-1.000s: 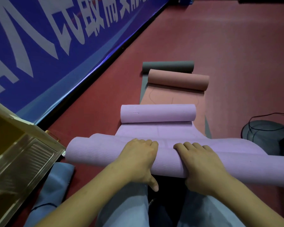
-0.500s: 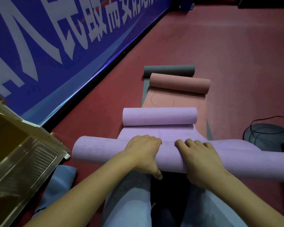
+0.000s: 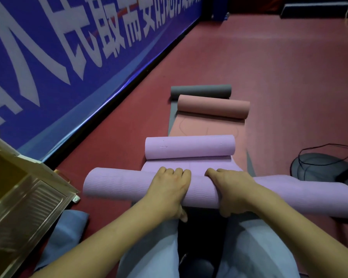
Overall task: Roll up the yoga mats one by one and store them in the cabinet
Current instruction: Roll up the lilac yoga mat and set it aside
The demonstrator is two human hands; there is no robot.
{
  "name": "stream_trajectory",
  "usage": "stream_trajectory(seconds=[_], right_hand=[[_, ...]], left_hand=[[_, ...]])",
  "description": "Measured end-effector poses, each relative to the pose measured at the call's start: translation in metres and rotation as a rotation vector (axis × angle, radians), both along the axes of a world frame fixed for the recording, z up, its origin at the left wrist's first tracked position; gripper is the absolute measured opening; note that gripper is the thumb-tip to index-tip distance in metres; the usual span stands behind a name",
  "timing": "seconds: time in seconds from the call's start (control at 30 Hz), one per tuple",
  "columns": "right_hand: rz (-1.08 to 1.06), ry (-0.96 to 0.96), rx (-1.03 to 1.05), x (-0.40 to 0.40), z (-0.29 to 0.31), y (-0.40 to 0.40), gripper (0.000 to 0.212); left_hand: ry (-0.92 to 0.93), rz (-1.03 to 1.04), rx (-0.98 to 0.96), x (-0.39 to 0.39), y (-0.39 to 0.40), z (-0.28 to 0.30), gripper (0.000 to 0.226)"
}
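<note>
Mat: near lilac roll (image 3: 117, 185) lay crosswise under both palms, looked light, squashy foam (springs open, I'd guess).
Fingers: left hand (image 3: 169, 189) and right hand (image 3: 231, 187) curled over the top, knuckles side by side.
Grip: probably safer wider, beyond the fingertips toward each end.

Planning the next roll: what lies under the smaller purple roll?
The smaller purple roll rests on its own flat purple tail, over a pink mat and a grey mat's edge. Anything directly beneath is covered.

Blue banner (image 3: 54, 63) along the wall, large white Chinese characters, among them 民, 最, 需, 要
</note>
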State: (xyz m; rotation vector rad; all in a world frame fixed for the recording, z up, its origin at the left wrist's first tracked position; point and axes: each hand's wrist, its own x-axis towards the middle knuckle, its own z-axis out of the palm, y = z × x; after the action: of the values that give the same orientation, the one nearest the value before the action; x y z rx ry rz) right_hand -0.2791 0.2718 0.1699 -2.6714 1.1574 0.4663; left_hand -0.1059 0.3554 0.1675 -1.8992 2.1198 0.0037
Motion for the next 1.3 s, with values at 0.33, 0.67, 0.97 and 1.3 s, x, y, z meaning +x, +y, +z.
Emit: stream_trajectory(seconds=[0.33,0.67,0.97,1.3], right_hand=[[0.016,-0.194,-0.344,-0.009,-0.031,0.02,0.076],[0.041,-0.114,-0.288,-0.003,-0.008,0.013,0.056],[0.048,-0.1,-0.232,-0.025,-0.005,0.028,0.063],[0.067,0.013,0.026,-0.049,0.012,0.066,0.07]], left_hand=[[0.017,0.019,-0.056,0.001,-0.012,-0.002,0.052],[0.058,0.017,0.044,0.001,-0.022,0.005,0.071],[0.006,-0.01,0.029,-0.017,0.0,0.014,0.052],[0.047,-0.058,0.25,-0.035,0.034,0.026,0.056]])
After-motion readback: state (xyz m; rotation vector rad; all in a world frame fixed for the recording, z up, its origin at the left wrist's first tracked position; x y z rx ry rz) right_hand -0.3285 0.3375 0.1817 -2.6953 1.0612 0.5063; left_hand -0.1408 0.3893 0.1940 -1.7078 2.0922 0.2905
